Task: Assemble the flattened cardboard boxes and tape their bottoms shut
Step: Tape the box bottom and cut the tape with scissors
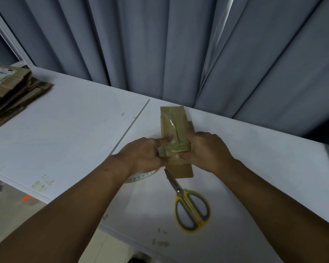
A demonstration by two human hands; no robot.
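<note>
A small, narrow cardboard box [173, 120] stands on the white table, its upper face covered with clear tape along the seam. My left hand [142, 152] grips its near left side, thumb on top over the tape. My right hand [203, 149] grips the near right side, fingers curled round the taped end. A roll of clear tape [141, 176] lies half hidden under my left wrist. Yellow-handled scissors [190, 204] lie shut just in front of the box, blades pointing at it.
A stack of flattened cardboard boxes [13, 92] lies at the far left of the table [74, 139]. Grey curtains [160, 44] hang right behind the table. A seam between two tabletops runs diagonally left of the box.
</note>
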